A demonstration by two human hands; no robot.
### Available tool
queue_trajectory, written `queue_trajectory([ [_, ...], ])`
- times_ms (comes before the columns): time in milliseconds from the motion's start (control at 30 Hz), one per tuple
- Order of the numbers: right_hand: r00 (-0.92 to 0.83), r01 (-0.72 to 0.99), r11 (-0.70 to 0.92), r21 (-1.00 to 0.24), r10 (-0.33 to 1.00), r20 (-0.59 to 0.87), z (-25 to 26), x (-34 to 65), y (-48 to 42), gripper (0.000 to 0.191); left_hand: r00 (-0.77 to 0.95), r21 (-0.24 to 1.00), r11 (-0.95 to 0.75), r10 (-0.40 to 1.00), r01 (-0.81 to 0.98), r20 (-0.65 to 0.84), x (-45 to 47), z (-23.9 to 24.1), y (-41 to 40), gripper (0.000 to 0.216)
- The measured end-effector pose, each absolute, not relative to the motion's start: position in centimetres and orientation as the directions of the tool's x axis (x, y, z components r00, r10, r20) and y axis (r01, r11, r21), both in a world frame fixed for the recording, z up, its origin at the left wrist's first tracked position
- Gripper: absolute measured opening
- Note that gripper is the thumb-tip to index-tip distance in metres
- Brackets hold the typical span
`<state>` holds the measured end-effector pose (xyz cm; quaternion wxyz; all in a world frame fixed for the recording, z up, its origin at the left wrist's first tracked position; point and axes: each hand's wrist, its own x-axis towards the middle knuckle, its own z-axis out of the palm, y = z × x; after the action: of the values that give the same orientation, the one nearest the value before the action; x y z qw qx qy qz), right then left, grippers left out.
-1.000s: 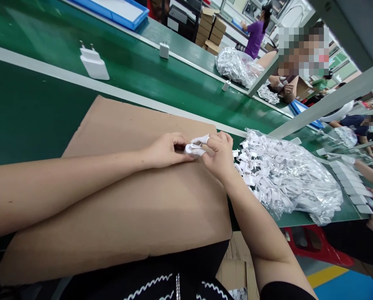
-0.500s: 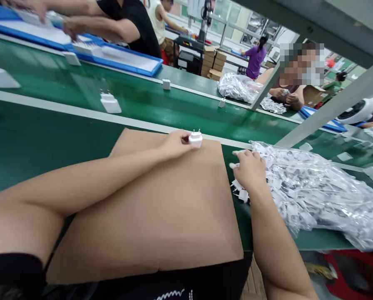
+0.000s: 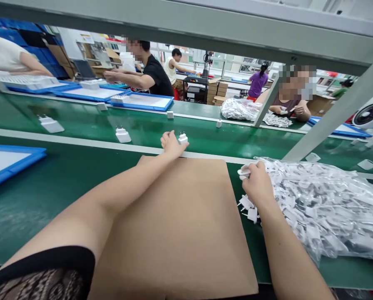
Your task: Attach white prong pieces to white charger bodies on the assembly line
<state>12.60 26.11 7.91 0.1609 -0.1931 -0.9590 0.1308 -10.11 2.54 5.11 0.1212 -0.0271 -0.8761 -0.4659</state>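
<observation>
My left hand (image 3: 170,143) reaches past the far edge of the brown cardboard sheet (image 3: 186,225) and holds a small white charger plug (image 3: 183,138), prongs up, on the green conveyor belt (image 3: 80,125). My right hand (image 3: 257,181) rests closed on the near edge of a heap of bagged white plugs (image 3: 324,204), with a white piece (image 3: 243,171) at its fingertips. A few loose plugs (image 3: 250,210) lie under that wrist.
More white chargers (image 3: 123,134) ride the belt, one further left (image 3: 50,124). Blue trays (image 3: 8,160) sit at my left and across the belt (image 3: 142,102), where other people work. A grey diagonal frame bar (image 3: 330,121) rises at right. A fan (image 3: 370,114) stands far right.
My left hand carried the plug from the cardboard out onto the belt. My right hand left it and went to the heap of bagged plugs. The view tilted up.
</observation>
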Motion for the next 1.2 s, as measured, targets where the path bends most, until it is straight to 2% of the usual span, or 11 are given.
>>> queue_trajectory([
  [67,-0.891,0.145,0.826,-0.544,0.348,0.291,7.0,12.2,25.3,0.036,-0.963,0.829,0.500,0.042,0.251,0.266,-7.0,4.9,2.3,0.076],
  [167,-0.936,-0.043,0.553,-0.832,0.270,0.228,5.5,11.6,23.4,0.041,-0.924,0.884,0.337,0.316,0.322,0.216,-1.8,3.6,2.1,0.046],
  [233,-0.960,-0.072,0.343,-0.936,0.230,0.159,4.7,11.3,22.0,0.045,-0.867,0.926,0.220,0.467,0.306,0.175,1.0,2.6,2.0,0.042],
  [300,-0.974,-0.061,0.155,-0.986,0.209,0.093,4.2,11.2,20.8,0.051,-0.815,0.955,0.124,0.558,0.269,0.157,2.8,1.8,1.8,0.045],
  [400,-0.976,-0.028,0.001,-1.000,0.218,0.028,3.5,11.0,19.8,0.057,-0.762,0.972,0.024,0.626,0.234,0.168,3.4,1.2,1.5,0.045],
  [567,-0.966,0.010,-0.052,-0.999,0.258,-0.024,3.0,10.9,19.2,0.056,-0.747,0.975,-0.032,0.638,0.218,0.188,2.8,0.9,1.0,0.040],
  [833,-0.961,0.102,-0.169,-0.980,0.238,-0.141,3.4,10.9,18.7,0.055,-0.675,0.936,-0.077,0.673,0.343,0.302,2.4,1.1,1.3,0.031],
  [933,-0.961,0.127,-0.153,-0.980,0.227,-0.160,3.5,10.9,18.8,0.056,-0.704,0.973,-0.089,0.677,0.212,0.216,2.2,1.4,1.6,0.033],
  [1067,-0.961,0.110,-0.143,-0.983,0.236,-0.142,3.9,11.2,18.8,0.071,-0.707,0.986,-0.155,0.704,-0.063,0.065,2.1,1.6,2.1,0.047],
  [1200,-0.979,0.082,-0.110,-0.990,0.177,-0.101,4.3,11.4,18.6,0.071,-0.707,0.972,-0.188,0.706,-0.140,0.035,1.7,1.4,2.3,0.060],
])
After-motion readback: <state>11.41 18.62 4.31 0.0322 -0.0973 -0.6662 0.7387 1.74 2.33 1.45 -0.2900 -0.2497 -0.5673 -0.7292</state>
